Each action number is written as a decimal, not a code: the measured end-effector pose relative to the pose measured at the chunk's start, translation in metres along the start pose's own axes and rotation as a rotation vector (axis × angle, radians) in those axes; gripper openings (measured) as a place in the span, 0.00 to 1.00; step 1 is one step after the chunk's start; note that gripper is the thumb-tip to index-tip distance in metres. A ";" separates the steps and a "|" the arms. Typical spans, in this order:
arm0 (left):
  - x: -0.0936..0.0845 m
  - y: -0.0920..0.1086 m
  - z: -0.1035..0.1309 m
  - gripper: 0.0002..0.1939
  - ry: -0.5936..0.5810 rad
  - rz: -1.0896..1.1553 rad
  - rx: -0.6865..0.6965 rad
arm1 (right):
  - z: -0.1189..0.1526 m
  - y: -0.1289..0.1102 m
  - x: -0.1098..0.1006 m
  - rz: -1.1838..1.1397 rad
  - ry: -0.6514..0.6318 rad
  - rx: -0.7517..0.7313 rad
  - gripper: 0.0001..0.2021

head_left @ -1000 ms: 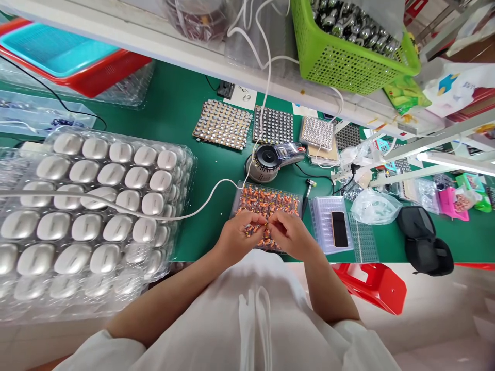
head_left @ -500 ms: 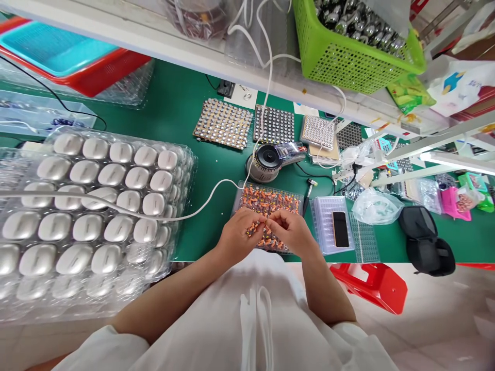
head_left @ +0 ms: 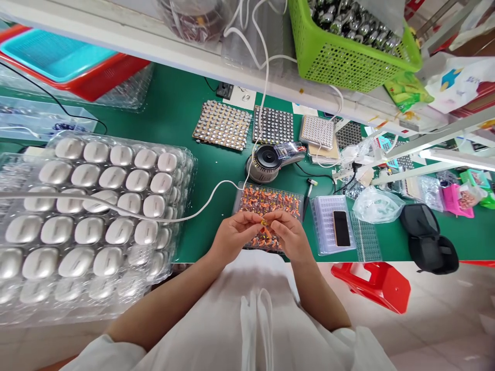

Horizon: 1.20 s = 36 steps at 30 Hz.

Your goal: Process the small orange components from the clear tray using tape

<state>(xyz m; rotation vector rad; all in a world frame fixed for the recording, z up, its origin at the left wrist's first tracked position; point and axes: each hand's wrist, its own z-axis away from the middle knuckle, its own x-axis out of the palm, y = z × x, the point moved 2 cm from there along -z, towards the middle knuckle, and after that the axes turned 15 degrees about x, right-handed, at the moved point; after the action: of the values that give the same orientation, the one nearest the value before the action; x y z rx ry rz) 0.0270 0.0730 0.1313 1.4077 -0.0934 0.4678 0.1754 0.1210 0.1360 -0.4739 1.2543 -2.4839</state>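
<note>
Single view, worn on the person's head, looking forward and steeply down across the green tabletop (head_left: 209, 190).

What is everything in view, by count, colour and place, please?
Small piece: one, yellow, at fingertips
Parts: many, orange, beneath hands
Oval cases: many, silver, trays left
Dispenser: one, grey-black, bench centre
Studded boards: several, mixed, behind dispenser
Phone: one, black-faced, bench right
Case: one, black, bench right
Basket: one, green, shelf
Nested trays: two, blue/red, upper left
Cords: several, white/black, across bench
Stool: one, red, below bench
Bench: one, green, beneath
Clutter: uncountable, mixed, far right
Left hand, right hand: two, bare, centre
</note>
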 end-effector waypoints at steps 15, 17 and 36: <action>0.000 0.007 0.007 0.04 -0.018 -0.479 0.466 | 0.004 0.006 0.013 -0.053 0.182 -0.143 0.04; 0.000 0.013 0.009 0.04 -0.042 -0.601 0.693 | 0.005 0.007 0.012 -0.046 0.217 -0.135 0.04; -0.005 0.004 -0.002 0.09 -0.202 0.056 -0.074 | 0.014 0.006 0.007 0.205 0.203 -0.406 0.07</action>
<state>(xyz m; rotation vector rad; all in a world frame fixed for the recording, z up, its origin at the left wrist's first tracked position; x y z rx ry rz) 0.0203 0.0741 0.1330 1.3794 -0.3115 0.3639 0.1759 0.1048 0.1398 -0.1723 1.8022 -2.1501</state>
